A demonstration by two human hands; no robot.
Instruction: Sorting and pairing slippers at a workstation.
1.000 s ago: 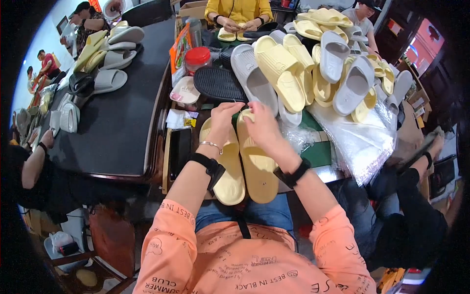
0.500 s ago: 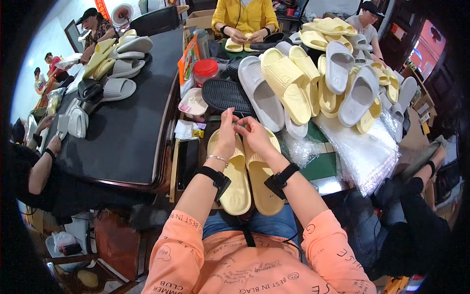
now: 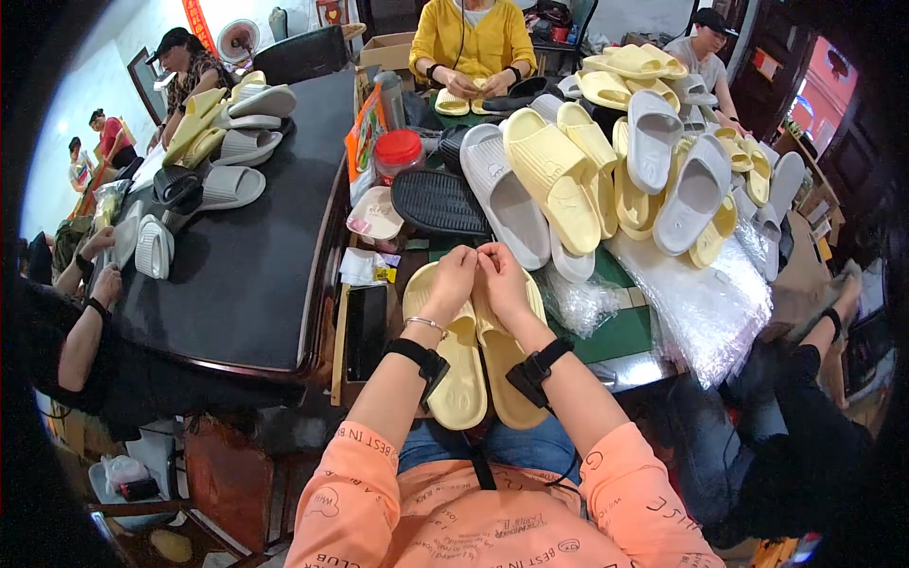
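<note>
A pair of pale yellow slide slippers lies side by side at the table edge, heels towards me: the left slipper (image 3: 456,388) and the right slipper (image 3: 514,398). Above their straps my left hand (image 3: 453,282) and my right hand (image 3: 502,284) meet, fingers pinched together. Whatever sits between the fingertips is too small or hidden to make out. Just beyond the fingertips lies a black slipper (image 3: 440,202), ridged sole up. A grey slipper (image 3: 511,213) leans beside it, at the edge of a big heap.
To the right rise piled yellow slippers (image 3: 554,175) over clear plastic bags (image 3: 696,284). A phone (image 3: 365,331), pink-white dish (image 3: 376,212) and red-lidded jar (image 3: 398,154) stand left. Co-workers sit around, one in a yellow shirt (image 3: 473,43) opposite; a black table (image 3: 246,284) holds more slippers.
My fingers have drawn together into a closer pinch, the raised left fingers now bent down beside the right ones. At far left a co-worker's hands have shifted on a grey slipper.
</note>
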